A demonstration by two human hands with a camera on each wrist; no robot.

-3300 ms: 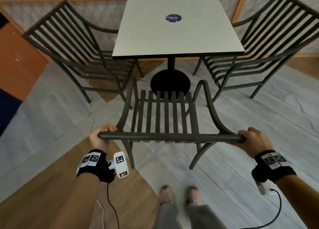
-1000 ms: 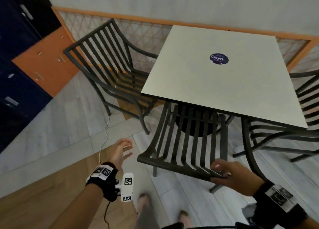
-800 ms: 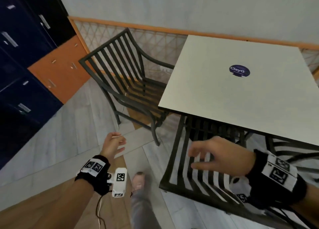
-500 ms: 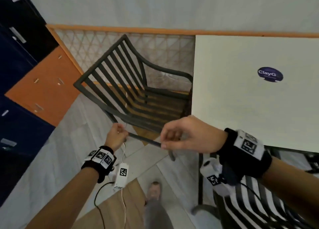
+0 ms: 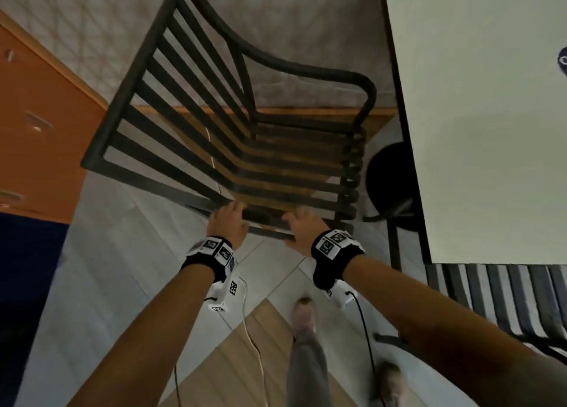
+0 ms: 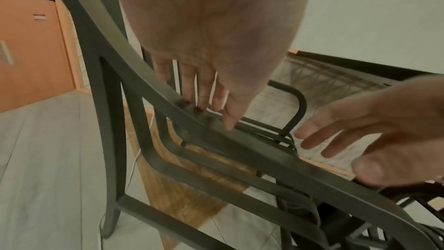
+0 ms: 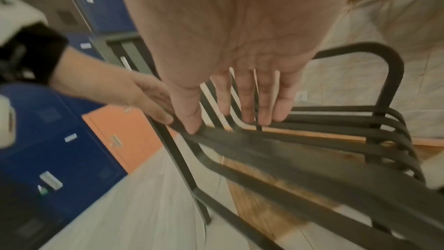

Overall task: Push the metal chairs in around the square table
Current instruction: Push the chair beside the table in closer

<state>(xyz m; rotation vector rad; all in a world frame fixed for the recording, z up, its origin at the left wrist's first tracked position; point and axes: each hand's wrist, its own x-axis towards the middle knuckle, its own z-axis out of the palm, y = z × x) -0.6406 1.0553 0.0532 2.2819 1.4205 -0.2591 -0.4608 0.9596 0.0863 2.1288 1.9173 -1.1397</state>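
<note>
Under my feet the floor [image 5: 101, 253] is pale grey plank, with a band of warm wood planks [image 5: 233, 360] cutting across it at an angle. To my left stand lockers, one orange door [image 5: 40, 124] above dark blue ones [image 7: 72, 159]. Ahead, a wood-framed lattice panel [image 5: 92, 32] runs along the wall's foot.

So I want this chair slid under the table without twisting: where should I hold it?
Take the near armrest, coming from above, hands spread apart as the left hand and right hand are; it is a long bar beside you.
</note>
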